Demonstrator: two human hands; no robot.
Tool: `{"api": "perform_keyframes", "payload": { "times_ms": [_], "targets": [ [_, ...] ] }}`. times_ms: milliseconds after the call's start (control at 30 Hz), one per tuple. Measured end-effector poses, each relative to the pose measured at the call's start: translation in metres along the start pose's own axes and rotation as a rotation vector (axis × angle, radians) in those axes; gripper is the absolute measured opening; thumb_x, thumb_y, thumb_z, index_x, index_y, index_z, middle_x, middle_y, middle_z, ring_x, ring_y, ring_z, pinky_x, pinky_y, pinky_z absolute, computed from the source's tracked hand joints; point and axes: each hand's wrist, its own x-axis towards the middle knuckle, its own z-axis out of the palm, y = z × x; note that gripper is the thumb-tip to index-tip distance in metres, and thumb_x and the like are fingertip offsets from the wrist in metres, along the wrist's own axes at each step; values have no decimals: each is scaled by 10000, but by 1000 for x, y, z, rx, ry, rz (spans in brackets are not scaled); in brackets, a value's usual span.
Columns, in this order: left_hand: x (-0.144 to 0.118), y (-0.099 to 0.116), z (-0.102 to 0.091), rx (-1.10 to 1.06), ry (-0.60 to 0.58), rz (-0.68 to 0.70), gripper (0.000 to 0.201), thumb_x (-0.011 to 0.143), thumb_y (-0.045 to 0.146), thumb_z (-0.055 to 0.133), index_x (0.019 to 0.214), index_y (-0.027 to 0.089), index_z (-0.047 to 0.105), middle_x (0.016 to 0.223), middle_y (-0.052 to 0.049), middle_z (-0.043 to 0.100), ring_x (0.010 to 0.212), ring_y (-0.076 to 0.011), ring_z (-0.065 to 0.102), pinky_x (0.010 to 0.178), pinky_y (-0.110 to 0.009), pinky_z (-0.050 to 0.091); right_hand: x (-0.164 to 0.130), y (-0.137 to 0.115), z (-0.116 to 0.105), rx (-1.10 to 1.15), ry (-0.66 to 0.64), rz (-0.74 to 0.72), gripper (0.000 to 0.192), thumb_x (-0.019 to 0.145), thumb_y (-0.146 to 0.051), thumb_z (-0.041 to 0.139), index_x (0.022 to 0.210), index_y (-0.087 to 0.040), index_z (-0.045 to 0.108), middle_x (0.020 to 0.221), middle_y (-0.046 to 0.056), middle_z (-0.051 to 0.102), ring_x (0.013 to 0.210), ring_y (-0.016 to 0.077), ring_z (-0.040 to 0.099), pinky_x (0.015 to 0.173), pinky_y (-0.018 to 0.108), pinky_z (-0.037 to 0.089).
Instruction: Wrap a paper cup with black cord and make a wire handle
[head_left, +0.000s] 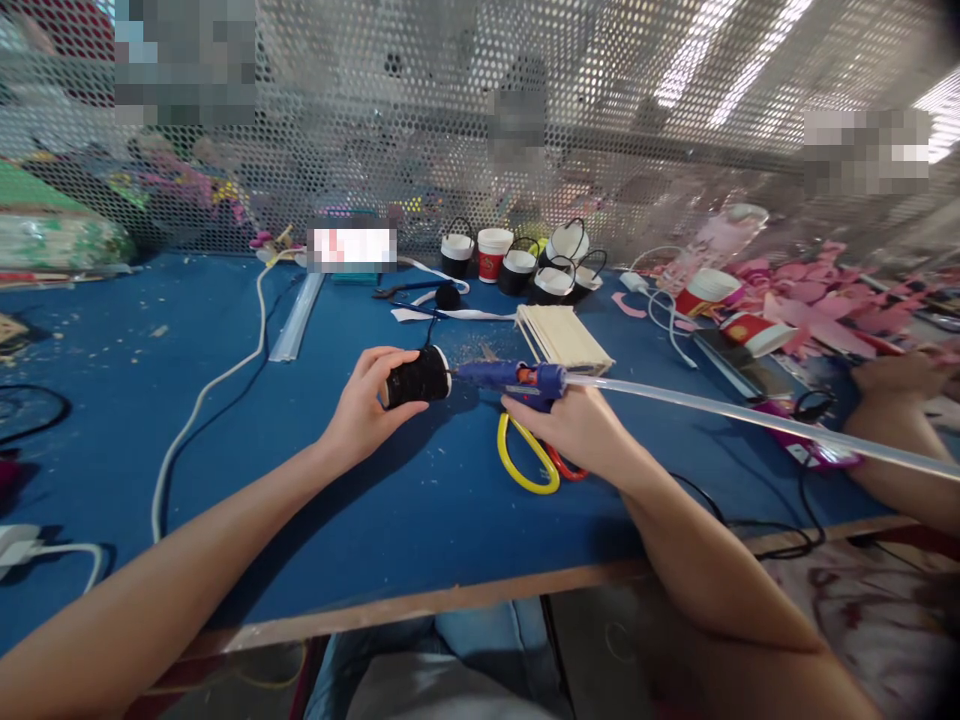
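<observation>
My left hand (367,400) grips a small paper cup (417,378) wrapped in black yarn, tipped on its side with its white rim to the right. A black strand runs from it up to a small ball of black yarn (448,296). In my right hand (581,425) is a blue glue gun (510,376), its nozzle at the cup's rim; whether they touch I cannot tell. A long clear glue stick (720,408) sticks out of the gun's back. Scissors with a yellow and a red handle (526,465) lie beneath the right hand.
Several black-wrapped cups with handles (517,272) and a red cup (495,256) stand at the back. A bundle of wooden sticks (566,338) lies behind the gun. Glue sticks (298,318) and a white cable (217,385) lie left. Another person's arm (900,430) rests at right.
</observation>
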Motion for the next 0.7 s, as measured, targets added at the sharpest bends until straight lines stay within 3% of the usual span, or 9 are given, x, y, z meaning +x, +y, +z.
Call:
{"api": "perform_keyframes", "payload": {
  "times_ms": [367,533,700],
  "targets": [
    [0,-3,2,-31,20,-103,517,682,251,712,1154,254,502,1135,-62,483,1074,-202,498,906,-390,451,-2,-7,-3,-82,-27,55,175,772,-294,539,660,-161,558,582,6,546,528,123,479,529,254,372],
    [-1,-4,2,-19,12,-121,525,690,283,705,1169,257,493,1138,-63,480,1053,-202,509,883,-383,461,-2,-6,-3,-70,-30,65,173,777,-307,533,694,-162,580,595,8,566,532,131,492,530,262,377],
    [-1,-2,1,-3,-6,-14,513,704,249,697,1171,250,487,1149,-69,472,1102,-203,478,895,-368,456,-1,-2,-1,-41,15,34,163,776,-293,546,795,-153,627,727,53,645,683,186,586,641,300,442]
  ]
}}
